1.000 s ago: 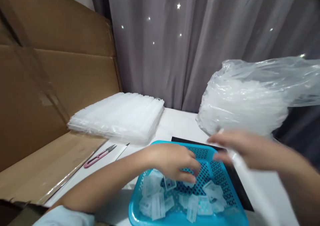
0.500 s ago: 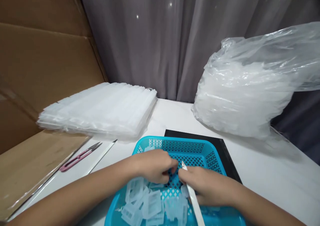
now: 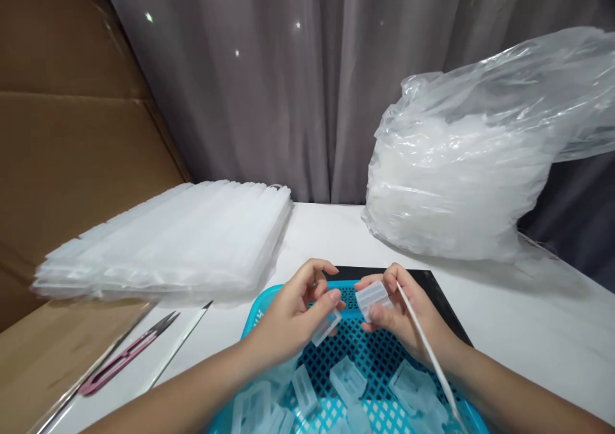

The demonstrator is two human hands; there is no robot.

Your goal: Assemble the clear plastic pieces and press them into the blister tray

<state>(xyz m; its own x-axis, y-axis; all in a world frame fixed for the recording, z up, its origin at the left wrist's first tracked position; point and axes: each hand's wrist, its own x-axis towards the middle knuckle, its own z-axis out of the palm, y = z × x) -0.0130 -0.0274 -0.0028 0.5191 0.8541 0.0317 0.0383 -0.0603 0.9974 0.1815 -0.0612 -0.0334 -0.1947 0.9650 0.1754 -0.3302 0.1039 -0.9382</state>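
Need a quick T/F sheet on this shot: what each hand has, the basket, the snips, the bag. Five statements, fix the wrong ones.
1. The right hand holds a translucent plastic piece and a thin white tool. True.
2. The left hand is empty. False: the left hand holds a second translucent plastic piece.
3. More loose pieces lie in the blue basket. True.
4. The pink-handled snips lie inside the blue basket. False: they lie outside it, to its left.
5. The filled clear plastic bag stands to the right in the view. True.
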